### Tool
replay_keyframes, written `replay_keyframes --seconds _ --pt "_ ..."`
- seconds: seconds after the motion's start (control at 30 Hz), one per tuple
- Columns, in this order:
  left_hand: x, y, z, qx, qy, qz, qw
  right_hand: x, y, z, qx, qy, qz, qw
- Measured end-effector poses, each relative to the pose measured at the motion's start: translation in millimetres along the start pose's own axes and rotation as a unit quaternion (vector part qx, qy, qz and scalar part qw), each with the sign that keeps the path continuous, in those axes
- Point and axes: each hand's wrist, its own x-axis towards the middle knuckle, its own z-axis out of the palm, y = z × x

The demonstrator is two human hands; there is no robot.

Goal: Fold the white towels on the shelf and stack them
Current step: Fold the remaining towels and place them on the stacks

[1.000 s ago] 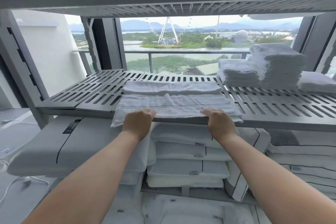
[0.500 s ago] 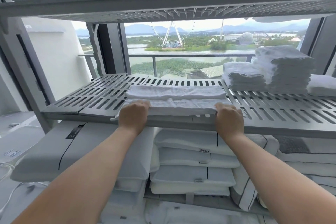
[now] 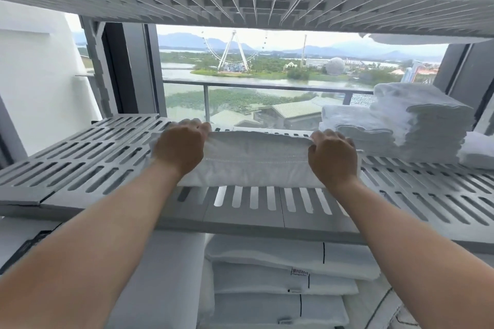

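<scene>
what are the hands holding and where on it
The white towel on the slatted shelf: the left hand grips its left end, the right hand its right end, both curled over its far edge.

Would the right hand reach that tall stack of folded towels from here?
Likely yes: only bare shelf lies between the right hand and the tall stack, though it grips the towel being folded.

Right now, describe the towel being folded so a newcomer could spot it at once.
Find the slotted grey shelf in front of the window. At its middle lies a long white towel, gripped at each end by the left hand and right hand. Unlike the folded stacks at the shelf's right, it lies alone.
</scene>
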Motion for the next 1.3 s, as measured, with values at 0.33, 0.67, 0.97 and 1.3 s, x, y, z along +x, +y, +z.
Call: replay_keyframes --seconds 0.33,0.67,0.97,1.3 --pt "60.5 -19.2 92.3 -0.048 -0.099 0.014 0.994 81.2 -15.8 80.2 -0.103 -0.154 -0.032 0.982" --pt "59.0 -20.2 119.3 -0.174 -0.293 -0.101 0.935 102.0 10.9 133.5 -0.034 -0.212 -0.128 0.968" --pt "69.3 -6.1 112.4 -0.080 -0.243 -0.122 0.959 112.2 28.7 138.5 0.000 -0.297 -0.124 0.947" --pt "101.1 66.6 105.1 -0.133 -0.202 -0.050 0.969 108.7 34.3 135.6 -0.010 -0.184 -0.114 0.976"
